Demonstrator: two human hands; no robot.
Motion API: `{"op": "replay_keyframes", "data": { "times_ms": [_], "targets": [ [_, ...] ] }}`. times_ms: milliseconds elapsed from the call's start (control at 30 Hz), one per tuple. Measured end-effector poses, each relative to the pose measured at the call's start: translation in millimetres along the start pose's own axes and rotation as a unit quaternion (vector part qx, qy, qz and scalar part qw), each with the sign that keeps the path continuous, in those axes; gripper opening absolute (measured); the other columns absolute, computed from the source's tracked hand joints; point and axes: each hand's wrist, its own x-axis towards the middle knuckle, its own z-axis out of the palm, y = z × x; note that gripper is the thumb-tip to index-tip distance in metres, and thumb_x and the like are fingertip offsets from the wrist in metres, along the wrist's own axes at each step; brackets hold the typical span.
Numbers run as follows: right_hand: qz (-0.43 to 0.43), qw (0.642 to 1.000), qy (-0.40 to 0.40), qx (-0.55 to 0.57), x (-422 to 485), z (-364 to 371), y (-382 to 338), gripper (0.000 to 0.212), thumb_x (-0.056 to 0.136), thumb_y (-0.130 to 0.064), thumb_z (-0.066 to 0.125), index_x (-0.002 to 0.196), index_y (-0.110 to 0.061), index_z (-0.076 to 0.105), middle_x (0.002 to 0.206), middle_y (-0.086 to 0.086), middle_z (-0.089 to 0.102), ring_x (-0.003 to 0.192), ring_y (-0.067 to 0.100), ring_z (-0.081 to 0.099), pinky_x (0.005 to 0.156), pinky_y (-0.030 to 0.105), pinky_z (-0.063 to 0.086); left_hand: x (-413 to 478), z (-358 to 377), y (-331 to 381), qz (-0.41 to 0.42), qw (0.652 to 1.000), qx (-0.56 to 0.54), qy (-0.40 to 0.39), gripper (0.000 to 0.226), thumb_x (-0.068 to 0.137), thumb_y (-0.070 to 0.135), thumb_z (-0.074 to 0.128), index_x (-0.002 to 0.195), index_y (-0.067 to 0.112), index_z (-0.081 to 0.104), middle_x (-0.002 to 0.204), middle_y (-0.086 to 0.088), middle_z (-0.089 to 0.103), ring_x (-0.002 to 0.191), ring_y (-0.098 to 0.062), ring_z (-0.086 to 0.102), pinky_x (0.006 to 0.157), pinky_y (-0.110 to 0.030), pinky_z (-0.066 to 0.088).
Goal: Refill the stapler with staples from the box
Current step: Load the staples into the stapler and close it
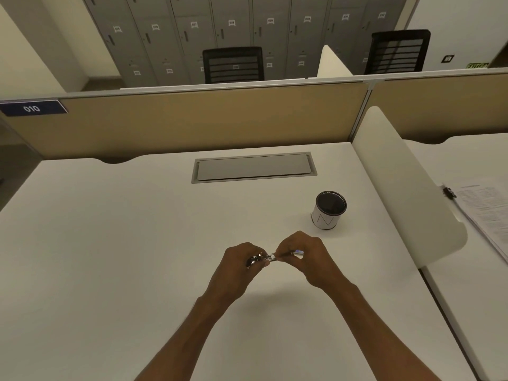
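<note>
White desk (137, 243) w/ tan partition behind. Centre-low of frame: left hand (236, 268) and right hand (302, 257) both pinch a small metal stapler (265, 258) held between them above desk. Cup (328, 210) upper right of hands.

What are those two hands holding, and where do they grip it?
A small metal stapler, held over the desk: left hand grips its left end, right hand pinches its right end.

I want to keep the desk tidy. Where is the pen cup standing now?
In the head view the pen cup stands upright on the white desk, right of centre, just beyond the right hand and near the white side divider.
</note>
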Motion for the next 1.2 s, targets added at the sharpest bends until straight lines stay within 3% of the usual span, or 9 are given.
{"op": "replay_keyframes", "data": {
  "times_ms": [400, 533, 700, 800, 867, 933, 1033, 1133, 1200],
  "targets": [
    [-0.04, 0.997, 0.002, -0.07, -14.7, 7.9, 7.5, 0.009, 0.085, -0.03, 0.08, 0.092, -0.035, 0.08, 0.093, -0.019, 0.07, 0.09, 0.006, 0.056, 0.082, 0.04, 0.045, -9.2, 4.7, 5.7, -0.007, 1.0, -0.009, -0.012, 0.007, 0.091, 0.027, 0.075, 0.096, 0.023, 0.078, 0.084, 0.013, 0.069, 0.077, -0.004, 0.062, 0.067, -0.013, 0.043],
    [-0.025, 0.998, 0.041, -0.051, -23.0, 7.5, 10.0, 0.012, 0.088, -0.033, 0.077, 0.098, -0.037, 0.078, 0.101, -0.022, 0.071, 0.101, 0.008, 0.059, 0.093, 0.045, 0.043, -9.3, 6.5, 6.7, -0.013, 0.999, -0.029, 0.006, 0.007, 0.09, 0.026, 0.077, 0.095, 0.022, 0.079, 0.084, 0.011, 0.071, 0.078, -0.009, 0.063, 0.066, -0.013, 0.043],
    [-0.046, 0.992, 0.045, -0.104, -31.2, 15.6, 4.0, 0.026, 0.092, -0.023, 0.072, 0.111, -0.04, 0.076, 0.12, -0.039, 0.064, 0.124, -0.006, 0.047, 0.11, 0.038, 0.03, -8.2, 8.8, 8.5, -0.007, 0.999, -0.037, 0.009, 0.008, 0.091, 0.027, 0.076, 0.095, 0.021, 0.078, 0.086, 0.009, 0.073, 0.077, -0.012, 0.066, 0.067, -0.02, 0.049],
    [-0.023, 0.996, 0.051, -0.076, -33.4, 17.2, 5.3, 0.025, 0.095, -0.026, 0.068, 0.116, -0.039, 0.073, 0.124, -0.032, 0.065, 0.128, -0.001, 0.051, 0.111, 0.03, 0.031, -9.0, 8.8, 7.9, -0.018, 0.999, -0.045, 0.016, 0.007, 0.09, 0.026, 0.077, 0.095, 0.021, 0.079, 0.087, 0.008, 0.074, 0.078, -0.013, 0.066, 0.069, -0.023, 0.051],
    [0.017, 0.993, 0.117, -0.014, -32.3, 21.8, 2.9, 0.02, 0.093, -0.026, 0.072, 0.111, -0.032, 0.075, 0.116, -0.023, 0.072, 0.117, 0.005, 0.061, 0.104, 0.032, 0.042, -9.6, 9.4, 7.6, -0.024, 0.998, -0.046, 0.02, 0.006, 0.09, 0.026, 0.078, 0.095, 0.022, 0.079, 0.087, 0.01, 0.073, 0.079, -0.011, 0.065, 0.067, -0.02, 0.049],
    [0.135, 0.972, 0.178, 0.067, -29.1, 27.3, -5.0, 0.018, 0.088, -0.025, 0.078, 0.106, -0.027, 0.074, 0.109, -0.018, 0.072, 0.107, 0.006, 0.066, 0.095, 0.03, 0.049, -9.8, 10.9, 8.3, -0.017, 0.999, -0.031, 0.031, 0.007, 0.09, 0.025, 0.078, 0.095, 0.021, 0.079, 0.086, 0.011, 0.072, 0.081, -0.007, 0.064, 0.066, -0.015, 0.046],
    [0.323, 0.908, 0.152, 0.22, -24.6, 33.6, -15.7, 0.03, 0.085, -0.024, 0.08, 0.112, -0.018, 0.067, 0.107, -0.005, 0.073, 0.101, 0.018, 0.071, 0.087, 0.035, 0.056, -10.4, 13.7, 11.6, 0.001, 0.999, -0.015, 0.043, 0.006, 0.09, 0.022, 0.077, 0.095, 0.019, 0.078, 0.085, 0.01, 0.071, 0.078, 0.001, 0.062, 0.068, -0.009, 0.042],
    [0.381, 0.83, 0.119, 0.39, -24.0, 41.6, -21.4, 0.035, 0.089, -0.013, 0.074, 0.121, -0.009, 0.062, 0.109, 0.019, 0.075, 0.098, 0.029, 0.075, 0.084, 0.036, 0.061, -13.0, 18.7, 13.2, 0.02, 0.999, -0.001, 0.029, 0.008, 0.092, 0.021, 0.074, 0.098, 0.018, 0.078, 0.089, 0.006, 0.073, 0.08, -0.007, 0.065, 0.072, -0.021, 0.051],
    [0.381, 0.803, 0.135, 0.438, -23.8, 43.9, -22.2, 0.034, 0.09, -0.004, 0.071, 0.122, -0.006, 0.06, 0.114, 0.025, 0.071, 0.1, 0.031, 0.074, 0.084, 0.033, 0.059, -15.6, 21.8, 12.6, 0.021, 0.999, -0.002, 0.026, 0.01, 0.092, 0.021, 0.073, 0.099, 0.018, 0.079, 0.09, 0.005, 0.074, 0.081, -0.012, 0.067, 0.073, -0.029, 0.054]
  ]
}}
